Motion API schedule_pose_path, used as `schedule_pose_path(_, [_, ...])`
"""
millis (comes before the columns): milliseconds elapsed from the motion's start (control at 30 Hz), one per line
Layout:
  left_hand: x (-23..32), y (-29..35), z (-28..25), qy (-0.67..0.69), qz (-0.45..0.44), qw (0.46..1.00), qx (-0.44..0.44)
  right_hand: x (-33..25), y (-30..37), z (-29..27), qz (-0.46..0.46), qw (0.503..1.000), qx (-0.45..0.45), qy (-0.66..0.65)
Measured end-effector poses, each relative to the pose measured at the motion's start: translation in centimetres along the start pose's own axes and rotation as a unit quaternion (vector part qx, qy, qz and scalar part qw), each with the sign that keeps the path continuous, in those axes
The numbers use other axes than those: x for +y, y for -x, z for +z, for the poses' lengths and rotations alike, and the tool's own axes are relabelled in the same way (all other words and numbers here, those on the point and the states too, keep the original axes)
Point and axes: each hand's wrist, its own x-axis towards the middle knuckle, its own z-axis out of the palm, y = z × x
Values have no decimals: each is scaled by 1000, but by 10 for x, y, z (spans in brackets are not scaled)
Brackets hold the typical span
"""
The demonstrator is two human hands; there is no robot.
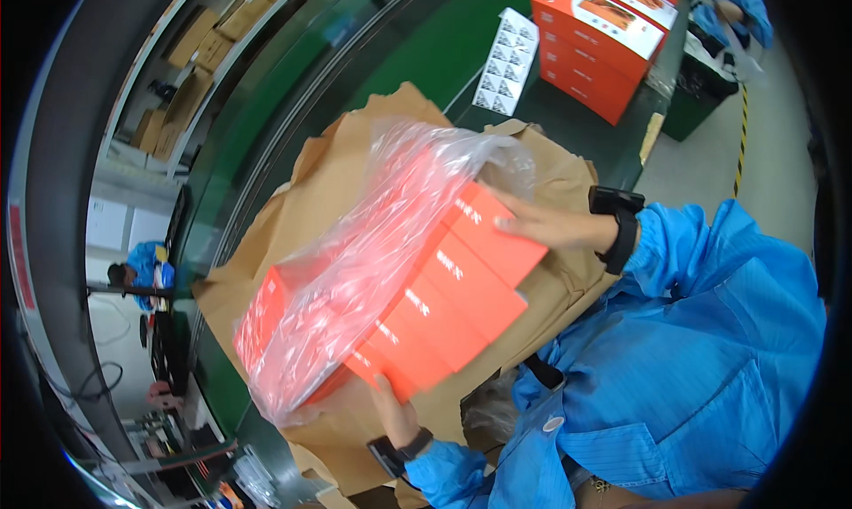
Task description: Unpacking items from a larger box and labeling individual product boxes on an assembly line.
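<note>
A row of several orange-red boxes (448,283) lies side by side in front of me, partly covered by a crinkled clear plastic bag (355,234). The boxes stick out of the bag on the side toward me. My right hand (537,222) grips the far right end of the row, its fingers over the end box. At the near left end, my left hand (397,413) holds the other end box, thumb up along its face; its remaining fingers are hidden. Under the boxes spreads torn brown kraft paper (328,167).
Orange boxes with white tops (581,61) stand stacked on the green work surface at the far right, beside a white sheet of printed labels (508,61). A dark bin (697,105) stands beyond the table edge. Shelves with cartons (191,83) and another person (142,265) are at left.
</note>
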Motion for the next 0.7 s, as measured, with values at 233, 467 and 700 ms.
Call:
schedule_pose_path(233, [-87, 79, 6, 132, -38, 990, -12, -60, 77, 10, -129, 948, -25, 288])
schedule_pose_path(467, [-145, 127, 100, 164, -82, 978, -96, -93, 125, -37, -198, 917, -51, 343])
schedule_pose_path(700, [-147, 164, 221, 167, -35, 979, -110, -120, 197, -155, -156, 921, -64, 351])
